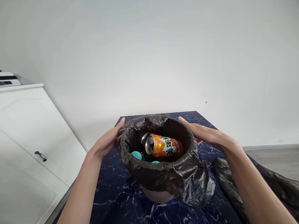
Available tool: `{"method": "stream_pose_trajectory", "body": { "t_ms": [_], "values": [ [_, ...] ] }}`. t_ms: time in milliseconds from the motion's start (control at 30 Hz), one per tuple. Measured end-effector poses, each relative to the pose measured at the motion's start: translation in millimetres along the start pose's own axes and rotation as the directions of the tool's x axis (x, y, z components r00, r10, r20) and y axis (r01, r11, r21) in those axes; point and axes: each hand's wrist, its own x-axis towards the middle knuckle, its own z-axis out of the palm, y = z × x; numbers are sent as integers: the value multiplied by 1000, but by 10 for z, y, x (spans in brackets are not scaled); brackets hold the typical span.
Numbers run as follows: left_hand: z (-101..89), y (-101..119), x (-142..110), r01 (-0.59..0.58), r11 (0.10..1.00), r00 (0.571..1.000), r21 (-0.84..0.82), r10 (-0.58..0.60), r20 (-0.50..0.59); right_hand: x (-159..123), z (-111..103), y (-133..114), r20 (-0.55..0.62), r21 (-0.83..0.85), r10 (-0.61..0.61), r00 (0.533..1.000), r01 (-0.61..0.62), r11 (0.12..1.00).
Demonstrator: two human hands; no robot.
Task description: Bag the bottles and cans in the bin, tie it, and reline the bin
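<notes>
Head cam: L hand (108, 139) & R hand (202, 131) grasping bin (157, 195) sides thru blk bag (159, 174); orange can (164, 146) inside.

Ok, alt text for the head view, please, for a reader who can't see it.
Left hand and right hand cup opposite sides of a bin lined with a black bag, an orange can and round turquoise pieces inside. Below is a blue marbled table; more black plastic lies at right.
</notes>
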Motion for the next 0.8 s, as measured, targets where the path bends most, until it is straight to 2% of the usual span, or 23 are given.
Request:
{"method": "stream_pose_trajectory", "body": {
  "t_ms": [100, 167, 233, 400, 567, 700, 800],
  "values": [
    [88, 155, 34, -27, 1000, 999, 10, 27, 17, -33, -1, -38, 39, 43, -51, 998, 50, 998],
    [172, 236, 60, -91, 996, 996, 14, 91, 13, -21, -11, -21, 95, 101, -97, 991, 87, 991],
    [245, 290, 83, -131, 991, 991, -6, 131, 6, 14, -14, 7, 85, 157, -138, 987, 124, 980],
    [271, 352, 74, -124, 992, 989, -20, 122, -82, 83, 31, -22, -28, 251, -152, 988, 155, 956],
    [210, 415, -7, -248, 966, 952, 70, 257, -169, 43, 77, -136, -154, 394, -97, 983, 151, 907],
    [219, 496, -96, -303, 952, 932, 47, 306, -193, -41, 76, -185, -298, 463, -111, 948, 245, 852],
    [219, 550, -168, -329, 944, 919, 27, 327, -219, -96, 73, -216, -408, 410, -136, 903, 314, 856]
  ]
}}
